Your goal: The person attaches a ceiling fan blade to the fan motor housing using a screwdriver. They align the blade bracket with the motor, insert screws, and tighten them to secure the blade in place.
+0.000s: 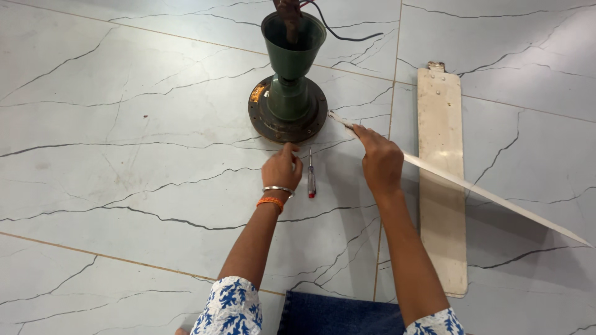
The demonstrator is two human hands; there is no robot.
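Observation:
A dark green ceiling fan motor (288, 99) with a rusty round base stands on the marble floor, its cup-shaped cover pointing up. My right hand (380, 162) grips a cream fan blade (490, 197) held on edge, its near tip reaching toward the motor's right side. My left hand (281, 169), with bangles at the wrist, rests fingers curled on the floor just below the motor. A small screwdriver (311, 177) with a red tip lies on the floor between my hands.
A second cream fan blade (441, 180) lies flat on the floor at the right. A black cable (347, 36) runs from the motor's top toward the back. My knees in blue fabric are at the bottom edge.

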